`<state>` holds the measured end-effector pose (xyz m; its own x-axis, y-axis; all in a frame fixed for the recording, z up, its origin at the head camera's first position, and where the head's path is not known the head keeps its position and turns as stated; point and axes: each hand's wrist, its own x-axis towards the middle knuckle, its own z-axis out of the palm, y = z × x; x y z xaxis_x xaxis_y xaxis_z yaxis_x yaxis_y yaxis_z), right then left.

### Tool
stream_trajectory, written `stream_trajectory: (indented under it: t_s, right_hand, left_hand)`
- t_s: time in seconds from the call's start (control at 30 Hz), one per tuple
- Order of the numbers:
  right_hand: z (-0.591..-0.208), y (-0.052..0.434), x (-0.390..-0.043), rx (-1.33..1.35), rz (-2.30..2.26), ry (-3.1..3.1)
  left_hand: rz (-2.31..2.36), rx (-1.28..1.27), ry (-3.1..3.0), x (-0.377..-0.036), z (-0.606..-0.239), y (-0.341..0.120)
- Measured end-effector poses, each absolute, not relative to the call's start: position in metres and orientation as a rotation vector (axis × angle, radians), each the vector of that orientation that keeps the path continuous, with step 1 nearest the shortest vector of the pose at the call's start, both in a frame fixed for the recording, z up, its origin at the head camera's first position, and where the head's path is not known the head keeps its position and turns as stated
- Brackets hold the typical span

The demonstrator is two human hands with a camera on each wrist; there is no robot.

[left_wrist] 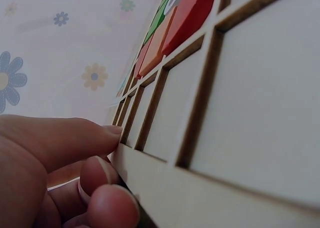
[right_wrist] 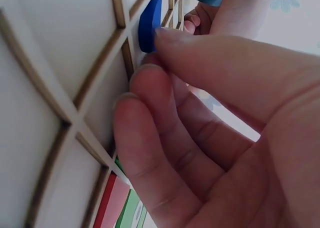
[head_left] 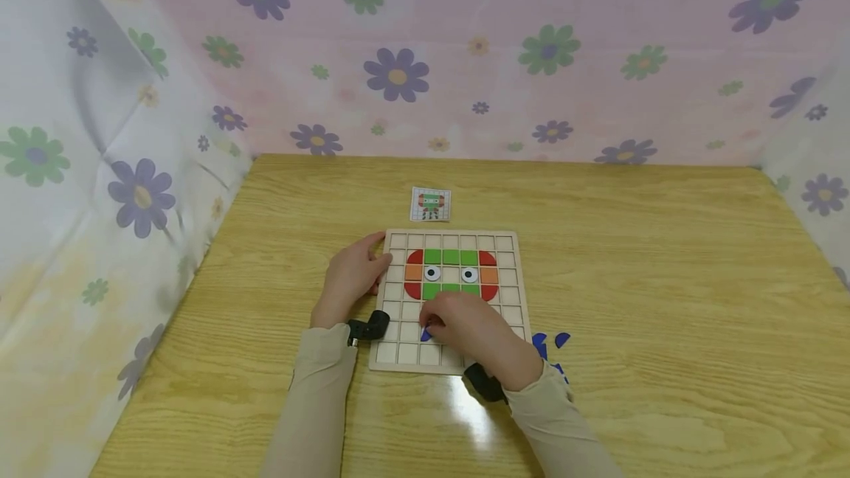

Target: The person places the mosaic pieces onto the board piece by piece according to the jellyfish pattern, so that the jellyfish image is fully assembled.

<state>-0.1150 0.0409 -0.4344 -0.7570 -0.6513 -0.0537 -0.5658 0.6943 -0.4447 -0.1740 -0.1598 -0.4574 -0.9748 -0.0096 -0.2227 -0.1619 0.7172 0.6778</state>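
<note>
Two hands on a wooden grid board (head_left: 508,293), right hand (head_left: 474,330) pinching a blue piece (right_wrist: 149,23) at its fingertips over a lower cell, left hand (head_left: 352,275) gripping the board's left edge.

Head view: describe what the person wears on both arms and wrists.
Both arms are in long beige sleeves, the left sleeve and the right sleeve. Each wrist carries a small black device on a strap: one at the left wrist, one at the right wrist. The hands are bare.

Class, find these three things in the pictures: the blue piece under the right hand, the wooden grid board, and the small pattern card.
blue piece (right_wrist: 149,22): right wrist view, on its flat blue face.
wooden grid board (head_left: 510,280): head view, an empty cell by its right edge.
pattern card (head_left: 431,204): head view, on the card's middle.
</note>
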Motion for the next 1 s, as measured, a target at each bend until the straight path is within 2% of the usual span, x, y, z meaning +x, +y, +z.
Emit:
stream_trajectory:
  t_s: [0.5,0.77,1.0]
  right_hand:
    - [-0.429,0.053,-0.119,-0.844,-0.688,2.655]
    - [-0.426,0.079,-0.122,-0.764,-0.709,2.738]
    - [-0.424,0.113,-0.12,-0.664,-0.737,2.734]
  left_hand:
    - [1.062,-0.125,2.752,-0.175,-0.458,-0.159]
    - [1.069,-0.112,2.737,-0.176,-0.454,-0.157]
    - [0.885,-0.1,2.765,-0.17,-0.444,-0.156]
